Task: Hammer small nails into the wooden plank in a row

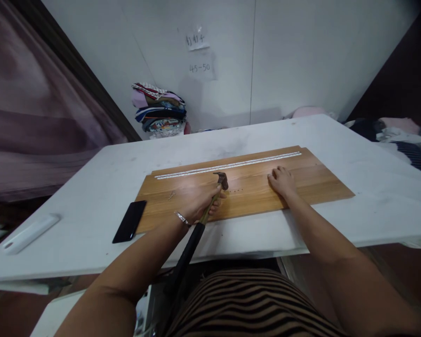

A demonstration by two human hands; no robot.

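A wooden board [312, 180] lies flat on the white table [101, 206]. My left hand [199, 201] is closed round a hammer [210, 206], gripped high on the shaft near the dark head, which hovers just over the board's middle. The long black grip runs back toward my body. A row of tiny nails [234, 191] stands in the board right of the hammer head. My right hand [282, 180] rests palm down on the board, fingers curled a little, holding nothing. A few loose nails [171, 196] lie on the board's left part.
A white strip [228, 165] runs along the board's far edge. A black phone [130, 221] lies at the board's left end, a white bar [30, 232] near the table's left edge. Folded fabrics [159, 110] are stacked against the wall behind.
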